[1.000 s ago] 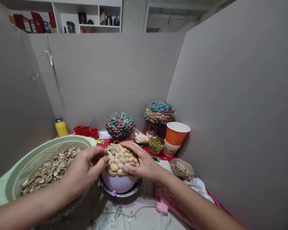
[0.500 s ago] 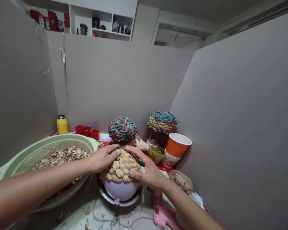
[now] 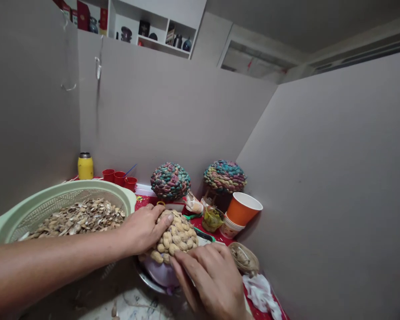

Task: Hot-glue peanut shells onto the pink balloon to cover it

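A pale purple balloon [image 3: 157, 270] sits in a metal bowl [image 3: 146, 281], its top covered with a layer of peanuts in their shells [image 3: 179, 235]. My left hand [image 3: 143, 229] lies over the upper left of this dome, fingers curved round it and thumb pressed on the peanuts. At the lower right edge of the peanut layer is my right hand [image 3: 210, 273], its fingers bent and held together, the tips touching the edge. Whatever may lie between right thumb and fingers is hidden.
Left stands a green colander [image 3: 126, 195] of loose shells [image 3: 83, 218]. Behind are a yellow bottle [image 3: 86, 166], red cups [image 3: 120, 178] and two coloured domes [image 3: 170, 181] [image 3: 225, 177]. An orange paper cup [image 3: 240, 211], twine [image 3: 243, 258] and crumpled white plastic [image 3: 262, 291] lie right.
My right hand has left the dome's upper right side and come down to its lower right edge, fingers now bent. The left hand stays on top. The view has tilted a little.
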Demonstrator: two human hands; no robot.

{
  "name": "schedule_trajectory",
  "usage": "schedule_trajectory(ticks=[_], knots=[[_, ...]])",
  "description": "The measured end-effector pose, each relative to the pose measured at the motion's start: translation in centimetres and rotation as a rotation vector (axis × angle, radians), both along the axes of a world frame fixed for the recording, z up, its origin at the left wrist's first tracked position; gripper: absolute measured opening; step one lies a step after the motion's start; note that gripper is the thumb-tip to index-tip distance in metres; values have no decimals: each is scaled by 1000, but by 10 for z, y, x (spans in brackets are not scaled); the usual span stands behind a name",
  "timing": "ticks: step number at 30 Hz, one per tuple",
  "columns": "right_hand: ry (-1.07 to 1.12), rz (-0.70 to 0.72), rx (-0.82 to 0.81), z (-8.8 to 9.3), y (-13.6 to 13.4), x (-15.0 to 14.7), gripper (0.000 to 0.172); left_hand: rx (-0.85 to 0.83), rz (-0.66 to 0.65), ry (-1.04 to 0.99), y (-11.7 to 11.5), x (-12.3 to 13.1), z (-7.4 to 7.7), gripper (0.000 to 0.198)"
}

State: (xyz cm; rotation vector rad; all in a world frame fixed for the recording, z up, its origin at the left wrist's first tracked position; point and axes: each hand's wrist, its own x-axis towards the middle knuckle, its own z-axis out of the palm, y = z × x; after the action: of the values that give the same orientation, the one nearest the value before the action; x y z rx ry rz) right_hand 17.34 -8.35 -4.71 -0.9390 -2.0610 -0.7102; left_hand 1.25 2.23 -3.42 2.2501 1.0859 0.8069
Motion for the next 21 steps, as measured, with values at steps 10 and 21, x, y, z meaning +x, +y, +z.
schedule_trajectory(ticks=[10,21], knots=[[49,-5,-33,-8,2,2,8,28,31,72,-5,1,1,48],[134,84,-159,-9,3,5,11,43,10,152,-4,1,2,51]])
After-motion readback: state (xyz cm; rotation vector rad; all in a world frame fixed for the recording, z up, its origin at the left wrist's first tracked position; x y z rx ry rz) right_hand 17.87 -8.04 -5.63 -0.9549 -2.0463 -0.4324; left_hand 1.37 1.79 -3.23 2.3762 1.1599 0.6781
